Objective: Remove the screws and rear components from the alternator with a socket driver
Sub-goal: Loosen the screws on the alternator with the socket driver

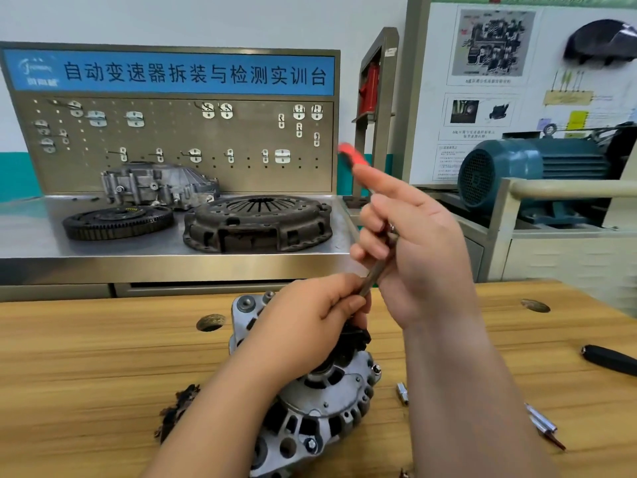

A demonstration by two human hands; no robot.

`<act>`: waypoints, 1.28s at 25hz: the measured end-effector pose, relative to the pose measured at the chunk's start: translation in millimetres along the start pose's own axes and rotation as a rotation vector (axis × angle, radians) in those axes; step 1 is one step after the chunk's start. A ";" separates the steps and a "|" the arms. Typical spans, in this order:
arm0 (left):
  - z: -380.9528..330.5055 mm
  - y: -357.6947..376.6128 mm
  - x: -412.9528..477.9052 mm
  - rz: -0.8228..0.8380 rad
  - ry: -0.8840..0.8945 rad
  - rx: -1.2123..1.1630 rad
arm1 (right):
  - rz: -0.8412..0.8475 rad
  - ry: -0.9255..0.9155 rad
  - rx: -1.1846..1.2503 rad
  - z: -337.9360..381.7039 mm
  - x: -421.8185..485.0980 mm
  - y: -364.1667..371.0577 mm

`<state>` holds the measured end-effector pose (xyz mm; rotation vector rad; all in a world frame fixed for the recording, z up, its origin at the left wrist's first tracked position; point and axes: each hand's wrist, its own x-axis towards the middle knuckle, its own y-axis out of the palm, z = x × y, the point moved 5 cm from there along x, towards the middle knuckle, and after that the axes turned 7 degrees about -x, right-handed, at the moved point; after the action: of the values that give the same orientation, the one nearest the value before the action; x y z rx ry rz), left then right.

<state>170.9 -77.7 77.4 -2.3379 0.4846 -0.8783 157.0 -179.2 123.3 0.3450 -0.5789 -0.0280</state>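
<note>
A silver alternator (324, 405) lies on the wooden workbench (86, 367), its rear side up, with a black part (355, 339) near the top. A socket driver slants up to the right: its metal shaft (372, 276) runs down to the alternator and its red handle end (351, 155) is blurred. My right hand (420, 243) grips the driver around its handle, index finger stretched out. My left hand (310, 326) rests over the alternator, and its fingertips pinch the lower end of the shaft. The driver's tip is hidden under my left hand.
A small silver socket (402, 393) and two metal bits (544, 426) lie to the right of the alternator, with a black handle (610, 358) at the right edge. A dark fragment (175, 410) lies to the left. Behind are a clutch plate (258, 222), flywheel (117, 222) and teal motor (531, 170).
</note>
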 end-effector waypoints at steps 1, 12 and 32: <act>0.4 0.5 0.6 -0.014 0.005 0.011 | -0.196 -0.050 -0.071 -1.3 -2.4 -4.4; 0.7 -0.3 -7.3 0.004 0.027 -0.060 | 0.322 0.004 0.079 1.7 -7.3 19.1; 2.9 -5.7 -0.1 0.084 -0.015 -0.057 | 0.440 -0.109 -1.403 50.5 -4.9 36.7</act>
<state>173.6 -72.1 79.2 -2.3555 0.6039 -0.8175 123.0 -159.8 172.1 -1.1518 -0.6062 -0.0237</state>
